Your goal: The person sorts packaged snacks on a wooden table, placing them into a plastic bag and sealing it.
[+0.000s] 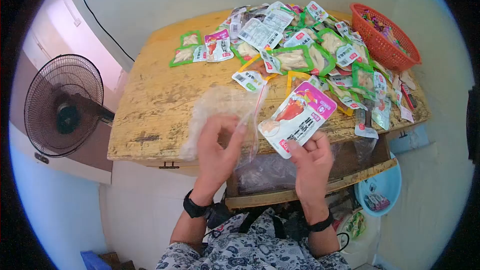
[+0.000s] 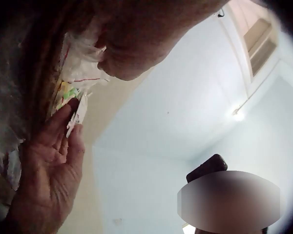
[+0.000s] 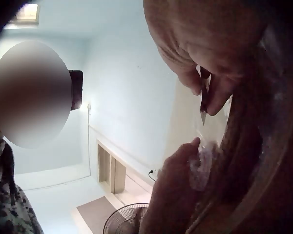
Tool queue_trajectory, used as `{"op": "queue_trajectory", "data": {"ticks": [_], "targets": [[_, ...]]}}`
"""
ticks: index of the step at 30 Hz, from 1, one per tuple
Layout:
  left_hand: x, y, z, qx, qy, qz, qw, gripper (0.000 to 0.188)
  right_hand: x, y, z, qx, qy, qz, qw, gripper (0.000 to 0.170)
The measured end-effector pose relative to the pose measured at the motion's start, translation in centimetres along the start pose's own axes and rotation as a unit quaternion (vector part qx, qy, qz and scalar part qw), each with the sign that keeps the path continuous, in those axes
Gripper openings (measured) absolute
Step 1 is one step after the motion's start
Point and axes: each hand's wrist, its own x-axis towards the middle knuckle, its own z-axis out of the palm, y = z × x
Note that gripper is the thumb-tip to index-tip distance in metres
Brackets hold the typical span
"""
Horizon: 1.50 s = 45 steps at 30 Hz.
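Note:
A clear zip bag (image 1: 225,101) with a red line along its mouth is pinched by the left hand (image 1: 218,145) at its near side. The right hand (image 1: 314,167) grips the lower end of a white and magenta packet (image 1: 298,118), thumb on its printed face, just right of the bag's mouth. In the left wrist view the packet (image 2: 77,114) is seen edge-on in the right hand (image 2: 51,175). In the right wrist view the left hand (image 3: 173,187) holds the clear plastic.
Many food packets (image 1: 292,60) are heaped on the worn wooden table (image 1: 150,100). A red basket (image 1: 380,42) stands at the back right. Below the front edge a drawer (image 1: 310,188) is pulled out with clear plastic inside. A fan (image 1: 65,105) stands left, a blue basin (image 1: 391,185) lower right.

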Motion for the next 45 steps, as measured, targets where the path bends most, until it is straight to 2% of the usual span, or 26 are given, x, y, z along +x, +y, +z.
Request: {"op": "queue_trajectory", "data": {"ticks": [1, 3, 7, 10, 13, 16, 17, 18, 21, 22, 24, 28, 32, 35, 38, 41, 42, 45], "targets": [[-0.2, 0.1, -0.1, -0.042, -0.001, -0.038, 0.998, 0.016, -0.2, 0.3, 0.2, -0.003, -0.004, 0.004, 1.000, 0.034], [-0.5, 0.7, -0.2, -0.058, -0.011, -0.032, 0.998, 0.016, -0.7, 0.8, 0.6, -0.008, -0.013, 0.013, 1.000, 0.036], [-0.8, 1.1, 0.0, -0.046, -0.008, -0.027, 0.999, 0.012, -1.3, 0.7, 1.5, -0.011, 0.014, -0.083, 0.996, 0.044], [-0.2, 0.5, 0.0, 0.075, 0.004, 0.071, 0.995, 0.015, -1.3, -0.2, 1.3, -0.049, 0.062, -0.158, 0.984, 0.047], [-0.1, 0.4, 0.3, 0.121, -0.016, 0.117, 0.986, 0.015, -1.9, -1.6, 1.3, -0.104, 0.018, -0.038, 0.994, 0.044], [0.0, 0.3, 1.0, 0.093, 0.026, 0.118, 0.988, 0.012, -2.7, -0.4, 1.6, -0.114, -0.039, -0.010, 0.993, 0.033], [-0.1, 0.3, 0.9, 0.055, 0.013, 0.081, 0.995, 0.012, -2.7, 0.0, 1.6, -0.128, -0.054, -0.007, 0.990, 0.030], [-0.3, 0.4, 0.7, 0.018, 0.002, 0.043, 0.999, 0.012, -2.5, 0.3, 1.5, -0.162, -0.049, -0.035, 0.985, 0.021], [-0.9, 1.5, 0.0, -0.070, -0.031, -0.054, 0.996, 0.014, -1.9, 0.3, 1.2, -0.228, -0.044, -0.029, 0.972, 0.019], [-0.9, 1.9, -0.1, -0.097, -0.042, -0.082, 0.991, 0.015, -1.8, 0.3, 1.4, -0.204, -0.048, -0.031, 0.977, 0.018], [-0.9, 2.2, -0.2, -0.094, -0.040, -0.075, 0.992, 0.015, -1.7, 0.5, 2.1, -0.157, -0.058, -0.038, 0.985, 0.018], [-0.7, 1.4, 0.2, -0.099, 0.003, -0.034, 0.994, 0.016, -2.4, 1.4, 3.1, -0.046, -0.061, 0.046, 0.996, 0.019], [-0.6, 1.2, -0.9, -0.126, -0.046, -0.096, 0.986, 0.014, -2.8, 1.5, 2.8, -0.116, -0.081, 0.074, 0.987, 0.022], [-0.2, 1.3, -1.7, -0.196, -0.055, -0.097, 0.974, 0.015, -2.0, 2.3, 1.2, -0.168, -0.122, -0.042, 0.977, 0.030], [0.1, 1.0, -2.7, -0.233, -0.083, -0.105, 0.963, 0.016, -1.3, -1.7, -0.1, -0.115, -0.030, 0.041, 0.992, 0.039], [-0.1, 1.2, -3.1, -0.228, -0.108, -0.119, 0.960, 0.016, -0.6, -4.0, -0.9, -0.087, -0.057, 0.029, 0.994, 0.042], [-0.1, 1.3, -3.1, -0.220, -0.106, -0.121, 0.962, 0.016, -0.4, -3.8, -1.1, -0.154, -0.061, 0.001, 0.986, 0.043], [-0.2, 1.3, -3.0, -0.208, -0.083, -0.125, 0.967, 0.016, -1.2, -4.6, -0.5, -0.176, -0.082, 0.016, 0.981, 0.042]]}}
